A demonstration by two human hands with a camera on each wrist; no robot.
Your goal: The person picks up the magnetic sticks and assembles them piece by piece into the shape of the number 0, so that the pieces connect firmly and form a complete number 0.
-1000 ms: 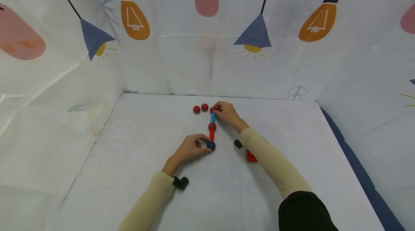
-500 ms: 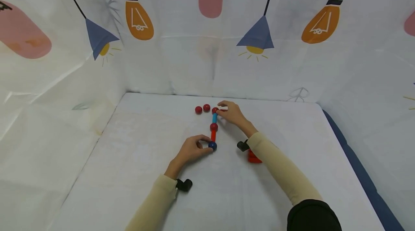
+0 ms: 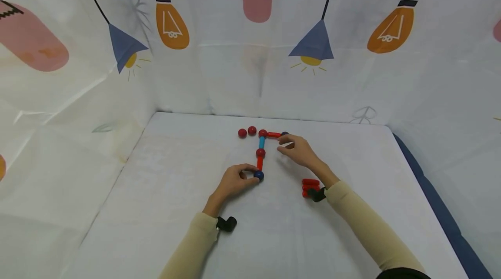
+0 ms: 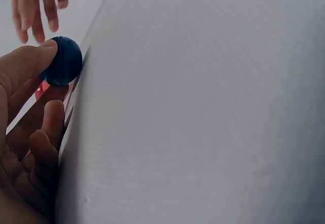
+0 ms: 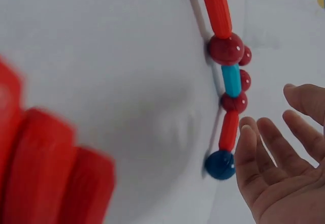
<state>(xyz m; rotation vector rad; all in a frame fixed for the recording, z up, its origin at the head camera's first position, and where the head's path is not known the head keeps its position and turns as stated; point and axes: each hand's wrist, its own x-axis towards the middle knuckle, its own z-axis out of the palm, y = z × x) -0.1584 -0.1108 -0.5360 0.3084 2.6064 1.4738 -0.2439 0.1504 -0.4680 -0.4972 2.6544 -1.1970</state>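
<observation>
Looking at a shiny ball-and-stick chain (image 5: 231,79) lying toward the far side of the white table (image 3: 176,174). Starts at a near blue ball (image 3: 258,175), heads away through a near red stick (image 3: 260,164), a middle red ball (image 3: 260,153), a light-blue stick (image 3: 262,142) and a corner red ball (image 3: 263,133), then turns right along a far red stick (image 3: 273,135) to a far blue ball (image 5: 221,164). Pinching the near blue ball between thumb and finger with the left hand (image 3: 232,180), other fingers loosely curled. Holding the right hand (image 3: 300,151) just beside the far red stick and far blue ball, fingers relaxed, thumb apart, gripping nothing; can't tell if touching. Also spotting two loose red balls (image 3: 242,133) just left of the corner, plus spare red sticks (image 3: 311,182) side by side, nearer and right, partly behind a black wrist camera (image 3: 316,194).
</observation>
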